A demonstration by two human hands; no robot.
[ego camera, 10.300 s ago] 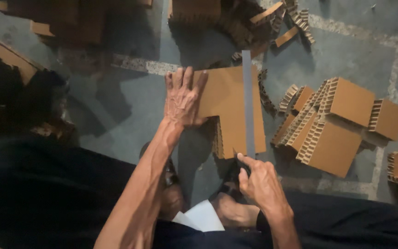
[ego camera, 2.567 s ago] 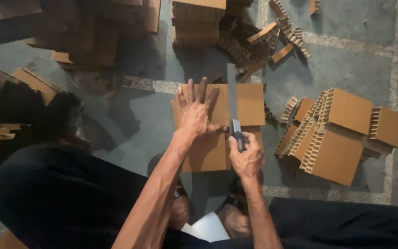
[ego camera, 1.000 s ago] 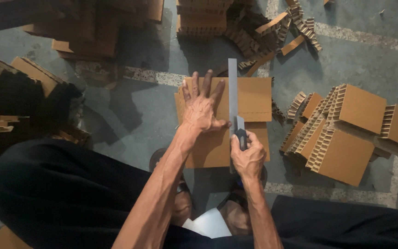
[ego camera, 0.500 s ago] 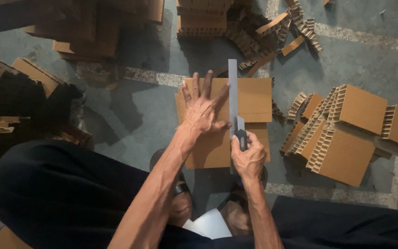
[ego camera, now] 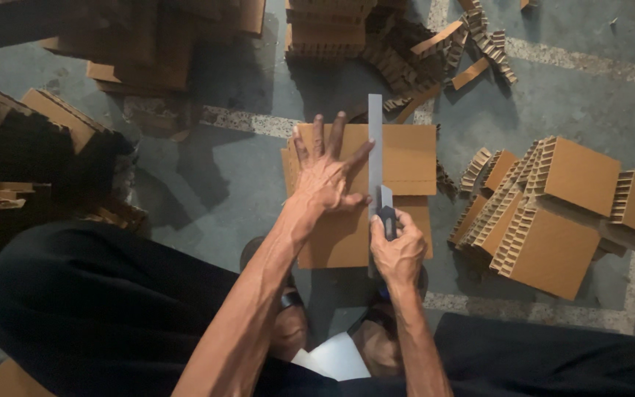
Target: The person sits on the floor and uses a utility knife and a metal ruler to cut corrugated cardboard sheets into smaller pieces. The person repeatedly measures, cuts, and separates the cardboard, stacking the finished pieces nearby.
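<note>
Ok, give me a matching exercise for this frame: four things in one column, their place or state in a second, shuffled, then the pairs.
Things:
1. left hand
2. right hand
3. metal ruler
4. pile of cut honeycomb cardboard pieces

Place or state:
A. lies lengthwise across the cardboard sheet
B. grips a dark-handled knife beside the straight edge
C. spread flat, fingers splayed, pressing on the sheet
D. sits on the floor to the right of the sheet

Pairs: 1-C, 2-B, 3-A, 4-D
</note>
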